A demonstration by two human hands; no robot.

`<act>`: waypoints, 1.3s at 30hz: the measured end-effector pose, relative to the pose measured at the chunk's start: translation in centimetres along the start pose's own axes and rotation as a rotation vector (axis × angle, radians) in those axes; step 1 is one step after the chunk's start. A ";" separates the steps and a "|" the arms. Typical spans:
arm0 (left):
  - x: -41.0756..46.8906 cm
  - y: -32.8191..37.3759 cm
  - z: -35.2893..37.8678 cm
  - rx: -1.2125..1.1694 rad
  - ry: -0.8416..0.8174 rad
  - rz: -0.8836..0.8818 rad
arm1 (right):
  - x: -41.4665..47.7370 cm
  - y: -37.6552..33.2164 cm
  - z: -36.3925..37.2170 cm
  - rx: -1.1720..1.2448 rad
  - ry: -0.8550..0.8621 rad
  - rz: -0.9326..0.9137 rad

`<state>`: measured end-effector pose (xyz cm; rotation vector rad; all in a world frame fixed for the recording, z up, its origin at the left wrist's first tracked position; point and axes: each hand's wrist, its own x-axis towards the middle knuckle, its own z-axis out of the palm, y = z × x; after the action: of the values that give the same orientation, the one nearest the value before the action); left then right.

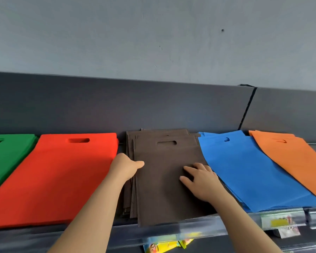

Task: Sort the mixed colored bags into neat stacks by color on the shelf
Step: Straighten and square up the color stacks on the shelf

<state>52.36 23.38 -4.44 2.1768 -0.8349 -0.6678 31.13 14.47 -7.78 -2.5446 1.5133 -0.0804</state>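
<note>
Nearest the camera, the clear price rail (199,228) runs along the shelf's front edge, with paper labels (279,221) tucked in it below and right of the right hand. Just above it both forearms reach up onto the brown stack (164,179), whose top bag overhangs the rail a little. The right hand (201,181) lies flat on the top brown bag, fingers (188,169) spread and loose, gripping nothing; its outer edge meets the blue stack (248,170), which overlaps the brown pile's right side. The left hand (126,166) sits at the brown stack's left edge, thumb on top; its fingers are hidden, so whether it pinches the bags is unclear. Left of that hand lies the red stack (58,176), then the green stack (5,154). Beyond the blue one the orange stack (295,157) fans out. Behind everything stands the dark back panel (117,105).
</note>
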 end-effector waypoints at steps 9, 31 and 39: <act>1.1 1.4 1.6 -0.420 -0.098 -0.056 | 0.5 1.0 0.8 0.060 0.049 -0.077; -2.3 1.3 -5.7 -0.652 -0.012 0.490 | 3.6 1.9 -3.8 1.382 -0.074 0.115; -2.9 2.7 -7.5 -0.593 0.122 0.588 | 2.0 0.7 -9.3 1.497 0.375 -0.124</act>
<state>54.46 27.16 2.84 1.3364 -0.9964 -0.4044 30.20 11.19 1.11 -1.3587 0.7393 -1.2124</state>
